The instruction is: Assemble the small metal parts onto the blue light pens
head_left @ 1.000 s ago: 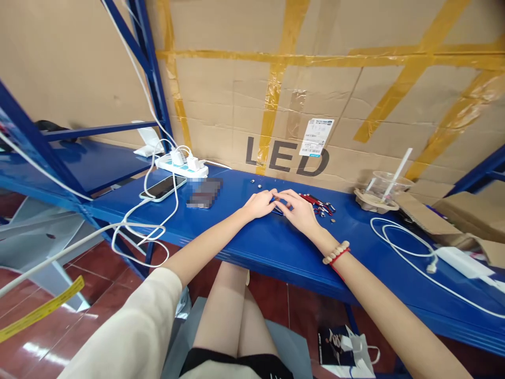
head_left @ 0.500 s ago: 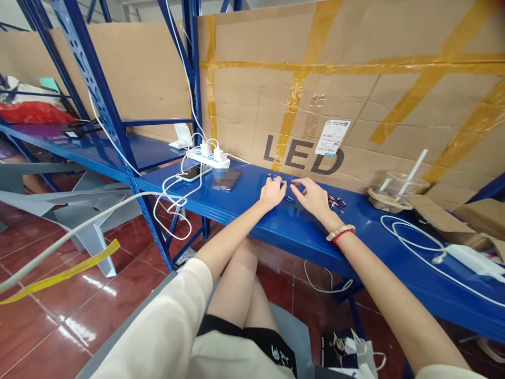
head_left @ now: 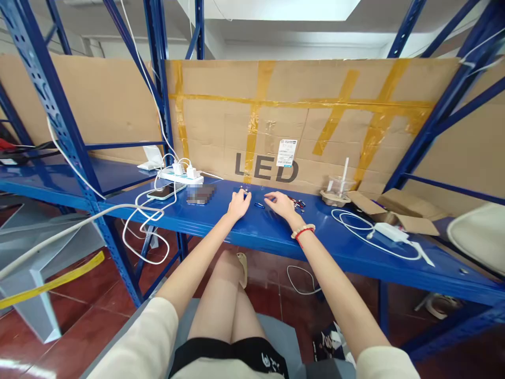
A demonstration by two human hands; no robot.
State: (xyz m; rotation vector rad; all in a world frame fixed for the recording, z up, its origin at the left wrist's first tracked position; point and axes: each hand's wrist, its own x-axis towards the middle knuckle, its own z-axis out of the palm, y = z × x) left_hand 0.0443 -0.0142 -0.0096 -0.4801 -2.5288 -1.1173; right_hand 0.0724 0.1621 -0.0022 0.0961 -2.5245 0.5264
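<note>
My left hand (head_left: 238, 205) rests on the blue shelf top with its fingers curled together. A bit of blue shows at its fingertips, too small to name. Across a narrow gap, my right hand (head_left: 281, 205) hovers low over the surface, thumb and fingers apart, with nothing visible in it. Between the hands lies a short, dark blue, pen-like piece (head_left: 259, 205). Beside my right hand, partly hidden by it, is a small pile of red, dark and shiny parts (head_left: 299, 203). Tiny bits (head_left: 245, 188) lie just beyond my left hand.
Left of the hands are a phone (head_left: 166, 191), a white power strip (head_left: 181, 177) with plugs, and looping cables. At right stand a clear cup (head_left: 340, 185) with a straw, a white adapter (head_left: 391, 231) and an opened carton (head_left: 410, 208). A large cardboard sheet (head_left: 221, 131) closes off the back.
The view has turned right and up, so the scene sits further left. My hands have drawn slightly apart, and the blue pen-like piece shows more fully between them.
</note>
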